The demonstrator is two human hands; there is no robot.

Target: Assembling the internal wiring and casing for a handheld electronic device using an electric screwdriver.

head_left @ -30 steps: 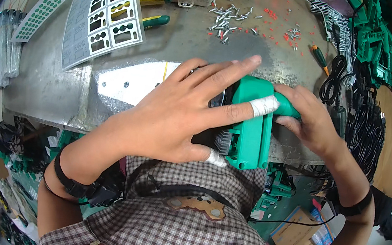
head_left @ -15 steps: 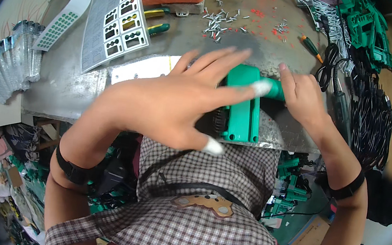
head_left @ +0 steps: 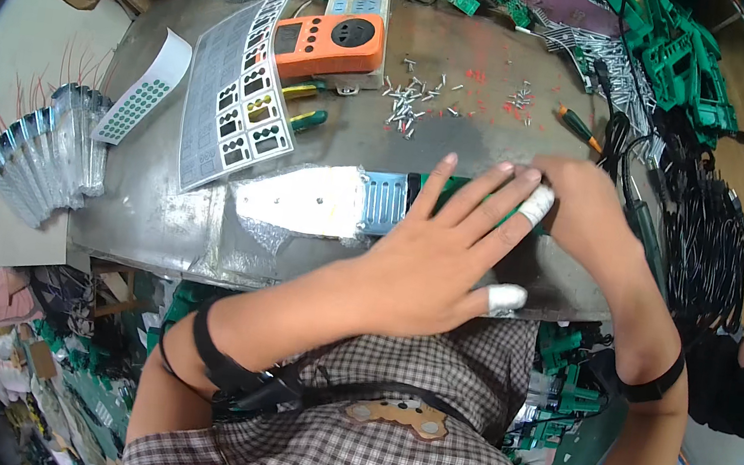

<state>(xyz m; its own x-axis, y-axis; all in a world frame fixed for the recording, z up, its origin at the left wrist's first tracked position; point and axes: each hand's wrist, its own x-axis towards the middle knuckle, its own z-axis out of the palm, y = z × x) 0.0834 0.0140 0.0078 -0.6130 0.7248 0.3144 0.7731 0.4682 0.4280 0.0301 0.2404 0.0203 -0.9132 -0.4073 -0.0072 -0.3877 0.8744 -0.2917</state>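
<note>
On the counter (head_left: 356, 140), nearer you than the orange meter (head_left: 332, 44), your left hand (head_left: 445, 252) spreads over a green tool (head_left: 459, 186) with a vented metal section (head_left: 385, 204); your right hand (head_left: 581, 200) curls beside it, its hold hidden. Loose screws (head_left: 406, 106) lie right of the meter, a label sheet (head_left: 208, 124) left.

Green-and-silver tool (head_left: 385, 204) — crosswise, partly hidden

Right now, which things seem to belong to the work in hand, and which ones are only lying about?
Seemingly in the work: green casing, under the spread left hand, right hand close by; ribbed metal part; white pointed plate.

Seemingly lying about: orange meter; loose screws; screwdriver; black cables; printed sheet.
</note>
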